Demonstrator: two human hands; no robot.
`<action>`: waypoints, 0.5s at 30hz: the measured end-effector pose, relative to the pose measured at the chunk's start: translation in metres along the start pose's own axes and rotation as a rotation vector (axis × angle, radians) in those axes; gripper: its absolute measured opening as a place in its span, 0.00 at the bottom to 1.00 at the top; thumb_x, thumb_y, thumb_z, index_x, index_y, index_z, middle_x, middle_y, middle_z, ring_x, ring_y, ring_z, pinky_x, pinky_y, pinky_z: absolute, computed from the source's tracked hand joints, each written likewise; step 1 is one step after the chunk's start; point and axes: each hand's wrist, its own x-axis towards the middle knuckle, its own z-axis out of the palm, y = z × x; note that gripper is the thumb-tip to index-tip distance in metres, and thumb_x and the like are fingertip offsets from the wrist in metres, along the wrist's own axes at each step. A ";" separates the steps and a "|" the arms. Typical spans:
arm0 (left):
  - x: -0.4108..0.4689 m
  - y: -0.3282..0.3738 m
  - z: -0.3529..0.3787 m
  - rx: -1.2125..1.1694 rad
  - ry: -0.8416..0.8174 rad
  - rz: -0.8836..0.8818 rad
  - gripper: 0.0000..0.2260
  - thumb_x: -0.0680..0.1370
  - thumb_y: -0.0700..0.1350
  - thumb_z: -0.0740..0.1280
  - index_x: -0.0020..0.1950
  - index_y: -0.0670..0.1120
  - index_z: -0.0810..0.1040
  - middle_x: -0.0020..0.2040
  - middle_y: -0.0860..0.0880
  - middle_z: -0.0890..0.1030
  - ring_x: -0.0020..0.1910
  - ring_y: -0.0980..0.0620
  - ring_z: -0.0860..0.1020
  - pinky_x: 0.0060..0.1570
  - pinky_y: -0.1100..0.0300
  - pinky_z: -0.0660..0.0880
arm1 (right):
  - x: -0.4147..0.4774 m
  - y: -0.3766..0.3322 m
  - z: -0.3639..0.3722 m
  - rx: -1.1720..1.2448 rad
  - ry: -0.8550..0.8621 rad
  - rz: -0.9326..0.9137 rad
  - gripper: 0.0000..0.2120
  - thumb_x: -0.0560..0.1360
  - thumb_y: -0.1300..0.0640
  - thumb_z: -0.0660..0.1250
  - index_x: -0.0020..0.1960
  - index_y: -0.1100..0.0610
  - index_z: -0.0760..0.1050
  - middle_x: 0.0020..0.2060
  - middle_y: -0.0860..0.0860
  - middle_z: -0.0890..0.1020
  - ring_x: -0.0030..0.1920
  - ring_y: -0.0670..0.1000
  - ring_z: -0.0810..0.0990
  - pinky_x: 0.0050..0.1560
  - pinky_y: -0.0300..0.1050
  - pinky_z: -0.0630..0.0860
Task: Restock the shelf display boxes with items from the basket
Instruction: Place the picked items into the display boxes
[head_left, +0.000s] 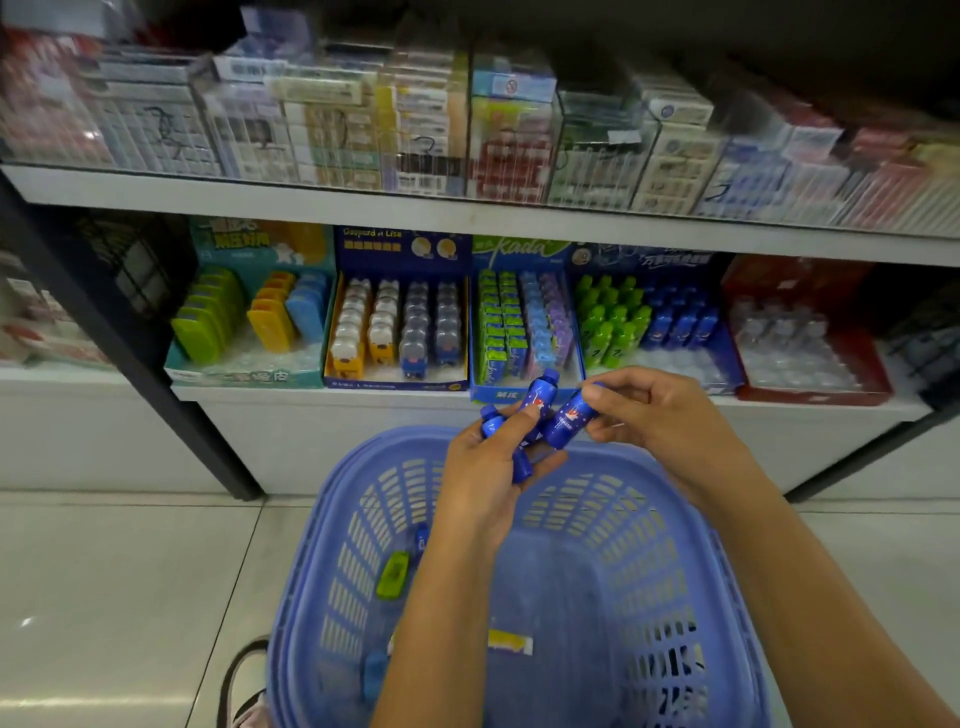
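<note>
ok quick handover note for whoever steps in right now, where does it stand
Left hand grips a bunch of small blue bottle-shaped items; right hand pinches one more blue bottle over the lilac slotted plastic basket.
The blue cardboard display box on the lower shelf holds green bottles and blue bottles; its front clear slots are empty.
Done: these bottles are out of the basket. Left: seat them in those slots, then shelve the green flat item, yellow-and-white packet and blue pieces lying in the basket.
</note>
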 end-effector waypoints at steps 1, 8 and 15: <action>0.000 -0.002 0.003 -0.007 0.008 0.003 0.05 0.76 0.40 0.68 0.48 0.39 0.80 0.43 0.45 0.85 0.43 0.46 0.84 0.38 0.56 0.81 | 0.000 -0.001 -0.002 -0.021 0.027 -0.014 0.05 0.71 0.60 0.72 0.46 0.59 0.81 0.37 0.56 0.82 0.32 0.48 0.81 0.35 0.34 0.77; 0.007 -0.017 0.032 -0.029 0.024 0.080 0.07 0.76 0.40 0.68 0.53 0.39 0.78 0.48 0.42 0.84 0.46 0.46 0.84 0.40 0.59 0.80 | 0.003 0.004 -0.030 -0.026 0.120 -0.002 0.10 0.67 0.62 0.75 0.47 0.61 0.80 0.39 0.56 0.84 0.35 0.48 0.84 0.37 0.36 0.79; 0.014 -0.032 0.040 0.004 0.006 0.053 0.08 0.77 0.39 0.67 0.54 0.37 0.78 0.45 0.42 0.83 0.42 0.47 0.82 0.40 0.61 0.80 | 0.067 -0.010 -0.114 -0.621 0.303 -0.193 0.11 0.66 0.60 0.77 0.47 0.55 0.81 0.38 0.52 0.81 0.34 0.41 0.79 0.37 0.29 0.73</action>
